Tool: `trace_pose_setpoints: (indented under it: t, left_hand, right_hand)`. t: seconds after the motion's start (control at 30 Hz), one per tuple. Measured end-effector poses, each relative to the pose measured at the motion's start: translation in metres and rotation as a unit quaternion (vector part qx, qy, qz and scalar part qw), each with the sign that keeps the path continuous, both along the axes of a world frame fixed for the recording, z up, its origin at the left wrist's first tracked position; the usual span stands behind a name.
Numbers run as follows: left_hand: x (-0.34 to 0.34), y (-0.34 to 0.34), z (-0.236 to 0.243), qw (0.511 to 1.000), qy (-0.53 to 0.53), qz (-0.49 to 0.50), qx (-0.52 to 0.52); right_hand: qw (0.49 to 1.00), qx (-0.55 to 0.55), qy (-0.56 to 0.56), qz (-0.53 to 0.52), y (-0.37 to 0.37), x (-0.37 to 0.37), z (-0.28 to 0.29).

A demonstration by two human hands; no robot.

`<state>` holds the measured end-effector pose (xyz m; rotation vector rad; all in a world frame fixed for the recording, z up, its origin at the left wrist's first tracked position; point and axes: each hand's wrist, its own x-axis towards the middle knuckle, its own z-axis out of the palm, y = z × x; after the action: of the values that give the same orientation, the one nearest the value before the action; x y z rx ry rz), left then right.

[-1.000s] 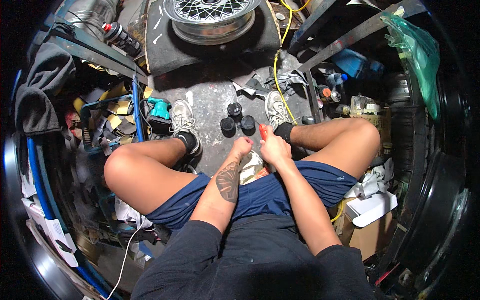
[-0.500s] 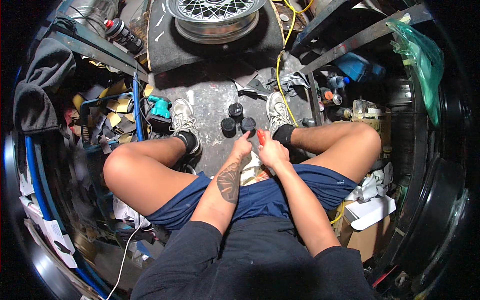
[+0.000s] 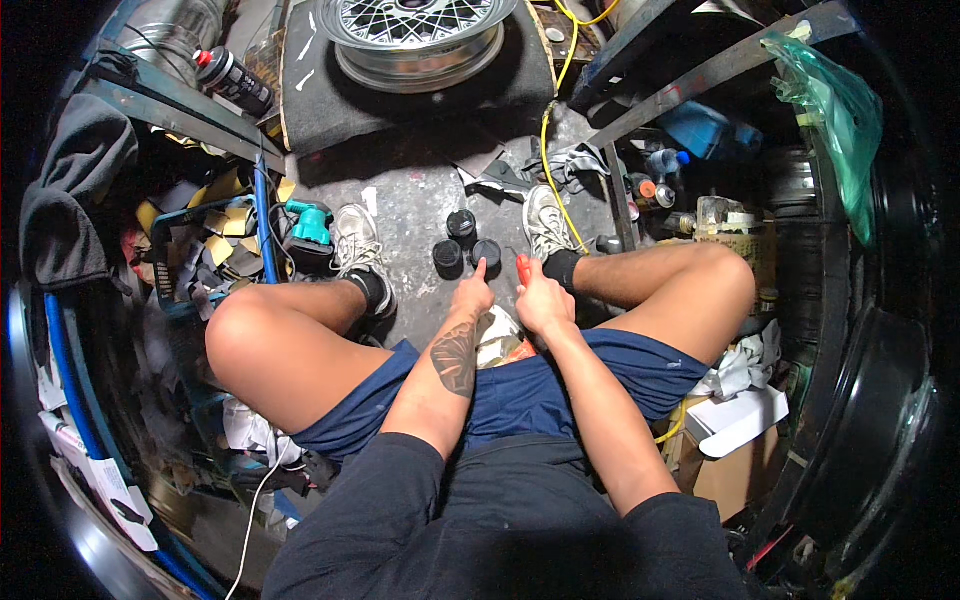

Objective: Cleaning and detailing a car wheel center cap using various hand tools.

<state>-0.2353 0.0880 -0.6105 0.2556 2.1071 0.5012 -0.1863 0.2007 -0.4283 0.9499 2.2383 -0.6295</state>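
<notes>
Three small black cylindrical caps [image 3: 447,260] stand grouped on the worn floor [image 3: 410,200] between my shoes. My left hand [image 3: 472,292] reaches to the right-hand cap [image 3: 487,250], its index finger extended at that cap's near side and the other fingers curled. My right hand [image 3: 545,303] grips an orange-handled tool [image 3: 524,267], whose thin tip points toward the same cap; whether it touches cannot be told. Behind my hands, between my thighs, lies a crumpled light-coloured wrapping [image 3: 497,338] with some orange on it.
A silver wheel rim [image 3: 420,70] rests on a carpeted stand [image 3: 310,115] ahead. A teal sander [image 3: 310,230] and scrap bin [image 3: 175,290] are left; bottles [image 3: 665,160], a yellow cable [image 3: 550,170] and metal frames [image 3: 690,85] are right. My legs flank the caps.
My left hand has moved forward to the right-hand cap and its index finger now points out. My right hand keeps the orange tool. The view has shifted slightly.
</notes>
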Motion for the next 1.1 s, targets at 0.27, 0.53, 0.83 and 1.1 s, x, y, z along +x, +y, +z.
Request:
trace_pose_setpoints:
  t: [0.27, 0.53, 0.83, 1.1]
  left_hand:
    - [-0.001, 0.003, -0.006, 1.000, -0.004, 0.008, -0.001]
    - [-0.002, 0.003, 0.007, 1.000, -0.015, 0.009, -0.005]
    - [0.001, 0.003, 0.009, 0.998, -0.041, -0.002, -0.040]
    - [0.004, -0.002, 0.009, 0.998, -0.052, -0.002, -0.027]
  right_hand:
    - [1.000, -0.008, 0.013, -0.006, -0.002, -0.002, -0.007]
    - [0.999, -0.016, 0.026, 0.014, -0.010, -0.004, -0.008]
    - [0.999, -0.015, -0.001, 0.043, -0.013, -0.002, -0.006]
    - [0.999, -0.021, 0.003, 0.025, -0.011, -0.003, -0.010]
